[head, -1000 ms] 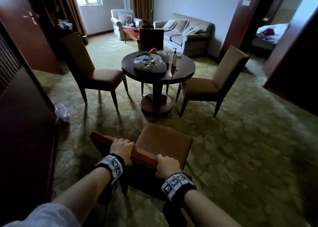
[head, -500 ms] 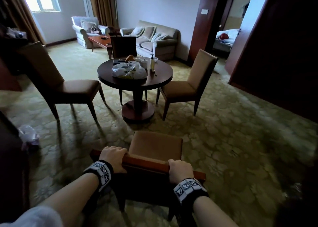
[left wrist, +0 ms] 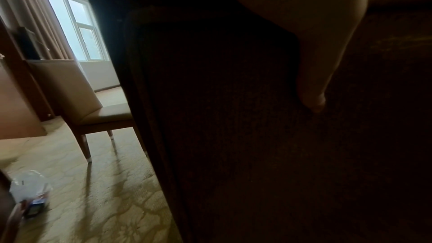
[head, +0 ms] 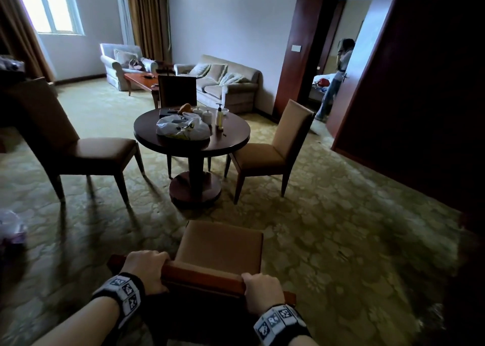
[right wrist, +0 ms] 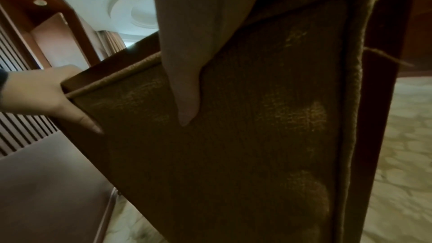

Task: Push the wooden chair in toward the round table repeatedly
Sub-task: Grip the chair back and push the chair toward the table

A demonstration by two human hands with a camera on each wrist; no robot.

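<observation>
Wooden, with tan upholstery, the chair (head: 220, 248) stands on the patterned carpet (head: 341, 230) directly beyond the fingers, its seat pointing toward the round table (head: 191, 136) and still well apart from the table's pedestal base. Both hands hold the chair's top rail. The left hand (head: 143, 269) curls over the rail near its left end, and the right hand (head: 263, 292) curls over it near the right end, each with knuckles on top. In the right wrist view the right thumb (right wrist: 184, 88) lies flat down the fabric of the backrest, and the left hand's thumb presses the same face at the far corner of the rail.

Ahead of the fingers, the table carries a white plastic bag (head: 182, 129), a pump bottle (head: 220, 116) and two small white lidded pots (head: 203, 113). Three more chairs ring it: one left of the table (head: 78, 146), one right (head: 273, 151), one at the far side (head: 177, 91). Farther off are a sofa (head: 225, 83), an armchair (head: 123, 62) and a low red-brown table (head: 140, 79). To the right, a person (head: 337, 75) stands in an open doorway.
</observation>
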